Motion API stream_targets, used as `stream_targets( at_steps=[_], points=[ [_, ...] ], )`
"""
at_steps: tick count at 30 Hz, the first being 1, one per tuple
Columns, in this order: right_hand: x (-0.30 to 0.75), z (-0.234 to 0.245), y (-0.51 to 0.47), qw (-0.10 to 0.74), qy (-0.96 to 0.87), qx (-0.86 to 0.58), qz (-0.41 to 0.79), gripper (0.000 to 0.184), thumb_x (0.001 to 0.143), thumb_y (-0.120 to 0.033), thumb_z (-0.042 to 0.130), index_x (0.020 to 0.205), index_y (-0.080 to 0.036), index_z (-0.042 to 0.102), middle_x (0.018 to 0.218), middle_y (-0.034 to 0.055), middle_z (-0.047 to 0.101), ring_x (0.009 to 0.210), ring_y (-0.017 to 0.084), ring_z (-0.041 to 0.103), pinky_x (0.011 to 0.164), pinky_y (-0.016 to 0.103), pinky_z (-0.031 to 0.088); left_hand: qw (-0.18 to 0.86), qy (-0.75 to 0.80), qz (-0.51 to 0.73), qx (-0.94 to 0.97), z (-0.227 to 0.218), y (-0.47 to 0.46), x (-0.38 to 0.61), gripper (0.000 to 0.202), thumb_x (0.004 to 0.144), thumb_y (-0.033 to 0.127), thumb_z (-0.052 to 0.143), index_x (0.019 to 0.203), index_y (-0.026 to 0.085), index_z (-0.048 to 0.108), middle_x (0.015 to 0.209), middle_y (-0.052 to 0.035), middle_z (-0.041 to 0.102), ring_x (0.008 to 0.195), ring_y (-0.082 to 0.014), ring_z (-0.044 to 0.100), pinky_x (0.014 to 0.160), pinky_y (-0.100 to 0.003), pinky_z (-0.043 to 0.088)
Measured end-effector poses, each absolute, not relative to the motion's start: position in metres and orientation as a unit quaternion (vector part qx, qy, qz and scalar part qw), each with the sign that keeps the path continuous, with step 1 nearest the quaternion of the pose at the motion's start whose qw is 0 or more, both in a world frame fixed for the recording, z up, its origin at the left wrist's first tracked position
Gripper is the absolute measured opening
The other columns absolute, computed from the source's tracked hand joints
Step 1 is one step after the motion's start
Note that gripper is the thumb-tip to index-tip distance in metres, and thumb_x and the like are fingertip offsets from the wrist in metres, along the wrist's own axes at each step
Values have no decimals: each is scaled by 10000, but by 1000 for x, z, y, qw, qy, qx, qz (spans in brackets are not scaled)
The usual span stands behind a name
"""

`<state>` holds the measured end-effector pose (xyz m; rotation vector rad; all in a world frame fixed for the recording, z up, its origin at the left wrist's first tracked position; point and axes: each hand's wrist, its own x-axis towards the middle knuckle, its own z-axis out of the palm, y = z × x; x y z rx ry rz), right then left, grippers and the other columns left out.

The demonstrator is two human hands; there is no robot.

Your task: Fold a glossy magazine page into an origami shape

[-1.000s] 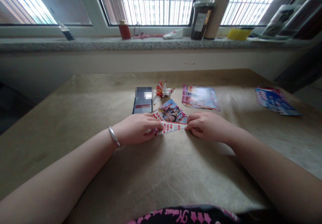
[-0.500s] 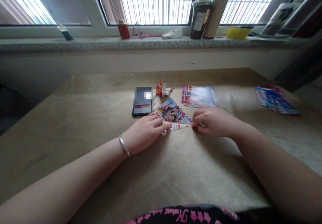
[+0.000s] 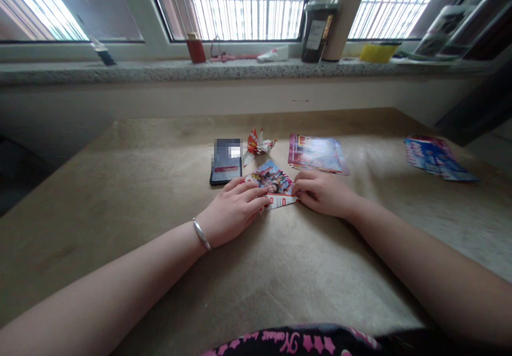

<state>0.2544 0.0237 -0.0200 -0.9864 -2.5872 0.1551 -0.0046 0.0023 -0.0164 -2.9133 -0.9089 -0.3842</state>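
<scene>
A triangular folded sheet of printed paper (image 3: 269, 177) lies on the table between my hands, with pictures above and a white strip with red print along its near edge. My left hand (image 3: 240, 201), a silver bangle at its wrist, holds the left part down with bent fingers; its thumb is hidden. At the right corner, my right hand (image 3: 320, 189) has that corner pinched between thumb and fingers. Just beyond the sheet stands a folded paper crane (image 3: 260, 143) in red and white. A phone (image 3: 226, 163) lies past my left fingertips.
A stack of printed sheets (image 3: 318, 153) lies behind my right hand. More blue leaflets (image 3: 438, 158) are at the far right of the wooden table (image 3: 256, 276). On the stone windowsill (image 3: 152, 72) stand a red jar (image 3: 196, 49), a dark lidded container (image 3: 316, 33) and a yellow object (image 3: 378, 52).
My right hand has moved left, bringing the paper's right corner inward. My left hand has shifted slightly, its fingers now closer together on the sheet.
</scene>
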Motion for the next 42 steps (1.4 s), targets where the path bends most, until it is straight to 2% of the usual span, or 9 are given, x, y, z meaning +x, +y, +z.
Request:
stream_targets(
  at_steps=[4, 7, 12, 16, 24, 29, 35, 38, 42],
  points=[
    [251, -19, 20, 229, -912, -340, 29, 234, 797, -133, 500, 940, -204, 671, 1000, 81, 604, 866, 177, 578, 738, 314, 473, 23, -291, -130, -948, -17, 3, -4, 273, 944, 237, 422, 1178, 242, 561, 1272, -35, 571, 1146, -193, 519, 1048, -434, 313],
    [250, -21, 19, 241, -911, -335, 24, 248, 801, -148, 514, 983, -215, 669, 1091, 92, 581, 1000, 208, 558, 845, 369, 476, 19, -286, -121, -950, -18, 4, -4, 287, 950, 241, 409, 1201, 248, 550, 1263, -38, 578, 1145, -190, 525, 1057, -444, 310],
    [250, -23, 20, 217, -916, -337, 28, 247, 803, -173, 544, 1013, -228, 662, 1304, 102, 488, 1191, 254, 466, 983, 458, 410, -2, -261, -104, -960, -19, 7, -5, 305, 944, 198, 409, 1220, 239, 534, 1340, -54, 518, 1209, -191, 496, 1075, -471, 310],
    [252, -23, 21, 193, -916, -349, 46, 310, 796, -194, 567, 1093, -254, 635, 1408, 90, 400, 1277, 282, 387, 1026, 516, 359, -49, -215, -107, -970, -17, 10, -6, 320, 925, 120, 401, 1187, 217, 556, 1323, -48, 535, 1250, -185, 461, 1035, -414, 396],
    [255, -30, 25, 160, -905, -391, 58, 466, 840, -357, 554, 1289, -244, 498, 1486, 105, 296, 1368, 303, 251, 1089, 532, 274, -130, -175, -120, -969, -13, 11, -7, 379, 892, 40, 376, 1190, 195, 554, 1243, -68, 595, 1260, -166, 452, 1010, -386, 441],
    [256, -34, 27, 159, -902, -394, 78, 581, 835, -386, 550, 1368, -211, 401, 1474, 122, 324, 1377, 278, 238, 1104, 512, 250, -236, -127, -123, -955, -10, 14, -9, 343, 909, 58, 373, 1154, 174, 583, 1196, -78, 616, 1207, -139, 496, 1031, -328, 424],
    [257, -30, 27, 189, -900, -374, 117, 569, 809, -329, 559, 1348, -195, 431, 1408, 125, 429, 1344, 284, 303, 1072, 529, 290, -216, -104, -121, -963, -11, 14, -8, 397, 900, 20, 335, 1132, 189, 610, 1186, -57, 628, 1234, -142, 468, 1047, -335, 402],
    [254, -26, 27, 219, -899, -367, 99, 429, 827, -272, 528, 1246, -182, 540, 1253, 106, 577, 1234, 257, 444, 1032, 474, 356, -144, -116, -103, -977, -12, 12, -8, 378, 915, 64, 360, 1157, 228, 600, 1224, -29, 610, 1248, -175, 449, 1060, -384, 373],
    [251, -21, 26, 294, -869, -395, 48, 211, 859, -219, 475, 933, -187, 670, 936, 73, 696, 933, 210, 594, 896, 393, 441, -69, -146, -95, -982, -13, 12, -10, 359, 908, 118, 416, 1167, 294, 591, 1247, 35, 596, 1281, -225, 404, 1077, -475, 307]
  ],
)
